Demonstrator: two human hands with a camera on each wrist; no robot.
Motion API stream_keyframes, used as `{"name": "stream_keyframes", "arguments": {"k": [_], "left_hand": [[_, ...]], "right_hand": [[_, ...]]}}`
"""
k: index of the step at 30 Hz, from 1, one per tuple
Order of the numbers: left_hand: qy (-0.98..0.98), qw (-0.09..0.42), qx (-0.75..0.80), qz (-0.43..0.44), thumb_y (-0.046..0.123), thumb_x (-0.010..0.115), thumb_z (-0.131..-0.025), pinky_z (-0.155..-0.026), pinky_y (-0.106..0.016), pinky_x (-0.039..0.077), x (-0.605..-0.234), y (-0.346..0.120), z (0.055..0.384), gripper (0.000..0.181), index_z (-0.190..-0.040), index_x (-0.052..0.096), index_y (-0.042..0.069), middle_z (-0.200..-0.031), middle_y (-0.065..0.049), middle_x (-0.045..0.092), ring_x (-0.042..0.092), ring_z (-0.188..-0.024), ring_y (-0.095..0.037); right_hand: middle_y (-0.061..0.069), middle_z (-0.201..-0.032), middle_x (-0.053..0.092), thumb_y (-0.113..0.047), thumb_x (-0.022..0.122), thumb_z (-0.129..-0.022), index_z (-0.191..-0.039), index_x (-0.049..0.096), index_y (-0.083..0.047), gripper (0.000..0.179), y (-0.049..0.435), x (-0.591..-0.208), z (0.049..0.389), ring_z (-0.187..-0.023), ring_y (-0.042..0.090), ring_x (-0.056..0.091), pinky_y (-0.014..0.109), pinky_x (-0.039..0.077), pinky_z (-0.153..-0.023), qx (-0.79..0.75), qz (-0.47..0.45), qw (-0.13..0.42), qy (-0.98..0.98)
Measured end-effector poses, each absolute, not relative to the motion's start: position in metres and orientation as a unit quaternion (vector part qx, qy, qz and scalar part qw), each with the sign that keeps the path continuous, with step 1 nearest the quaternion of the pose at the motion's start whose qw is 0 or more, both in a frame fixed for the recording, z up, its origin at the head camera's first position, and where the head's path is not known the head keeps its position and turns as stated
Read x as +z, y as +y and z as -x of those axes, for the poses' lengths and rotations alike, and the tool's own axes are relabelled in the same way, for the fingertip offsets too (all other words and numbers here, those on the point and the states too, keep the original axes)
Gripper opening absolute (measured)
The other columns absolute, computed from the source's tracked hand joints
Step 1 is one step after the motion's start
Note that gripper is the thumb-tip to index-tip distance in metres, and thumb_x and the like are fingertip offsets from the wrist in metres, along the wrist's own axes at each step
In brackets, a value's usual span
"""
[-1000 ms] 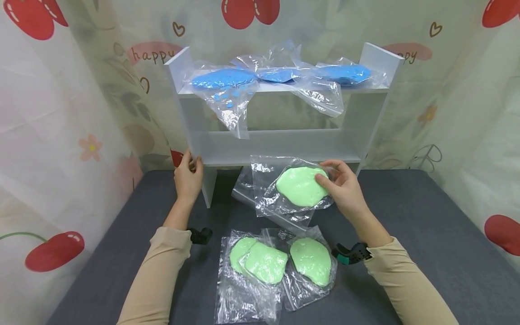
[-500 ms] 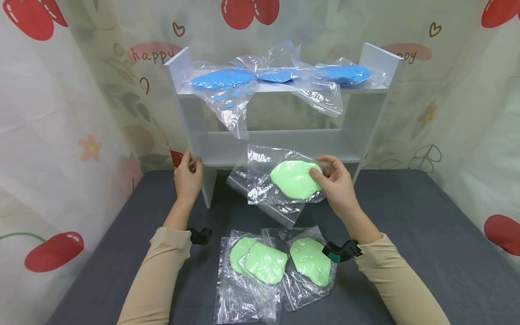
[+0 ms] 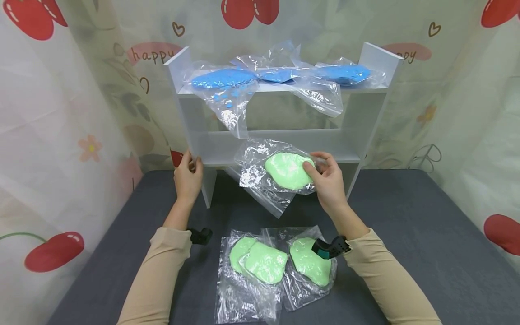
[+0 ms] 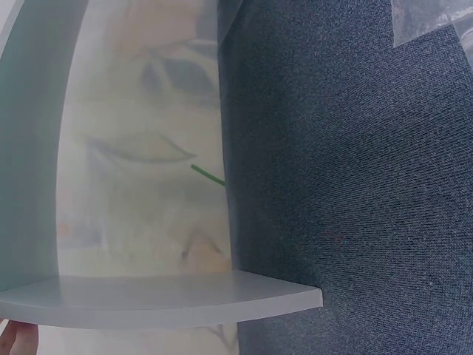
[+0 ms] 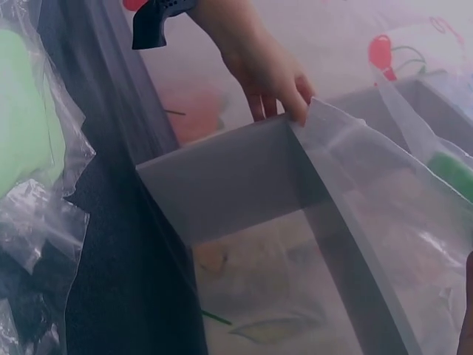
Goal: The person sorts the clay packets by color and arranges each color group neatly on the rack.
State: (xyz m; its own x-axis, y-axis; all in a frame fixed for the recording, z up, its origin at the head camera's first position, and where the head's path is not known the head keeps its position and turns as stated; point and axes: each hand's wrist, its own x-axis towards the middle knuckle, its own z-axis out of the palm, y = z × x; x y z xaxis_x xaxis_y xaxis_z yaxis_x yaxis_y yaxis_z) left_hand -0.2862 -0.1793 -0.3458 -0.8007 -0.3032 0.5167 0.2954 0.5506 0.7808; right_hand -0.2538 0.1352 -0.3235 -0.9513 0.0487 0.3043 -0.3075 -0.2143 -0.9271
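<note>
My right hand pinches a clear zip bag with a flat light-green lump, thumb in front and fingers behind. Bag and hand are in front of the middle board of a white shelf unit. Behind the held bag, another piece of clear plastic with a zip strip hangs lower. In the right wrist view the clear plastic overlaps the shelf. My left hand grips the unit's left side panel by its front edge. The left wrist view shows that panel with fingertips at its edge.
Several clear bags with green lumps lie on the dark table near the front. On the top board, clear bags with blue contents lie in a row, some plastic hanging over the edge. A printed curtain stands behind.
My right hand has carried the green bag up, left and toward the shelf, now overlapping the middle board's edge. The left hand stays on the side panel.
</note>
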Motion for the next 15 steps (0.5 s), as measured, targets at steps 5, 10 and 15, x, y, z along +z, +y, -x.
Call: {"name": "stream_keyframes", "arguments": {"k": [5, 10, 15], "left_hand": [[-0.82, 0.319, -0.475, -0.001, 0.017, 0.048, -0.095, -0.083, -0.049, 0.053, -0.345, -0.179, 0.286, 0.039, -0.134, 0.051, 0.014, -0.126, -0.016, 0.061, 0.063, -0.108, -0.033], [-0.818, 0.316, -0.48, 0.001, 0.017, 0.048, -0.096, -0.084, -0.049, 0.053, -0.345, -0.179, 0.286, 0.039, -0.134, 0.05, 0.015, -0.126, -0.016, 0.061, 0.063, -0.109, -0.033], [-0.818, 0.314, -0.483, 0.0, 0.018, 0.048, -0.096, -0.084, -0.049, 0.053, -0.346, -0.18, 0.286, 0.039, -0.134, 0.05, 0.015, -0.127, -0.015, 0.06, 0.063, -0.109, -0.034]], "right_hand": [[-0.009, -0.07, 0.053, -0.003, 0.057, -0.09, -0.11, 0.052, -0.015, 0.024, 0.128, -0.324, 0.258, -0.05, 0.004, 0.033, 0.017, 0.029, -0.048, 0.776, -0.099, 0.129, -0.609], [-0.008, -0.067, 0.05, -0.005, 0.057, -0.091, -0.113, 0.051, -0.013, 0.024, 0.118, -0.322, 0.263, -0.045, 0.005, 0.028, 0.018, 0.028, -0.047, 0.771, -0.096, 0.14, -0.614], [-0.008, -0.068, 0.05, -0.008, 0.058, -0.091, -0.112, 0.052, -0.015, 0.023, 0.11, -0.321, 0.267, -0.041, 0.005, 0.024, 0.018, 0.027, -0.045, 0.773, -0.079, 0.14, -0.614]]}}
